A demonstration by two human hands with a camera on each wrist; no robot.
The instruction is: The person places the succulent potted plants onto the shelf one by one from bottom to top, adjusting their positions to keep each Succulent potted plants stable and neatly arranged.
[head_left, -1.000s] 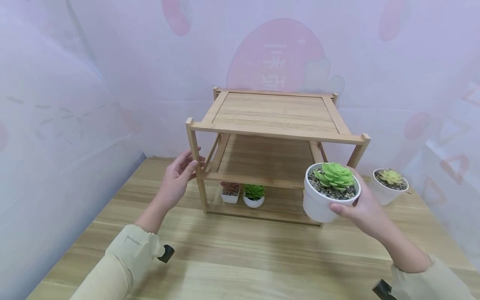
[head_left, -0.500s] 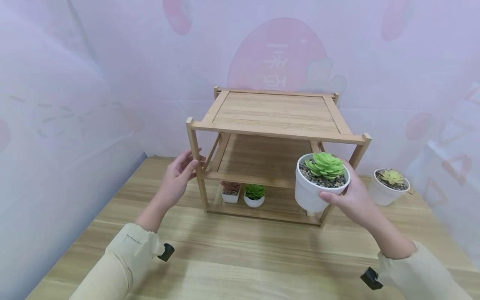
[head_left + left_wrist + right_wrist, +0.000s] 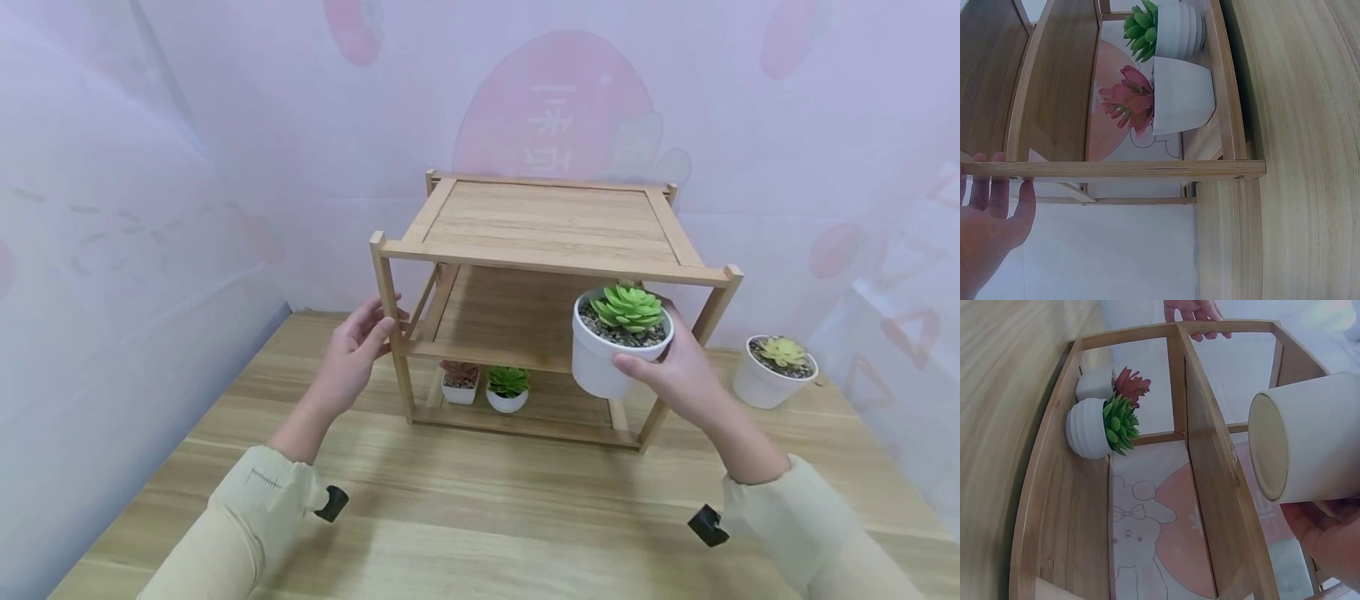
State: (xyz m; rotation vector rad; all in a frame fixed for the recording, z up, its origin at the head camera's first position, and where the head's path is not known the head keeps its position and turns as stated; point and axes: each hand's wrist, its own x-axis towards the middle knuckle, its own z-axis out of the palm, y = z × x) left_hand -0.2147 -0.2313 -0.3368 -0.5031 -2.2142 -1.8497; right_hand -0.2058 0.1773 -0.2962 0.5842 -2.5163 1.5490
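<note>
My right hand [image 3: 678, 367] grips a white round pot [image 3: 611, 358] with a bright green succulent set in gravel. The pot is held up at the right front of the wooden shelf rack [image 3: 562, 221], overlapping its middle board. In the right wrist view the pot's pale bottom [image 3: 1269, 447] shows close to that board's front edge. My left hand [image 3: 348, 354] holds the rack's front left post, thumb on the near side and fingers behind. On the bottom board stand a square white pot [image 3: 1182, 97] with a reddish succulent and a ribbed white pot [image 3: 1087, 428] with a green one.
Another white pot [image 3: 772, 375] with a yellowish succulent stands on the wooden table [image 3: 450, 517], right of the rack. A pale printed cloth [image 3: 300, 125] hangs behind and at both sides. The rack's top board lies above the held pot.
My right hand has carried the green succulent's pot left and upward, from beside the rack's right front post to before the middle board. My left hand stays on the post.
</note>
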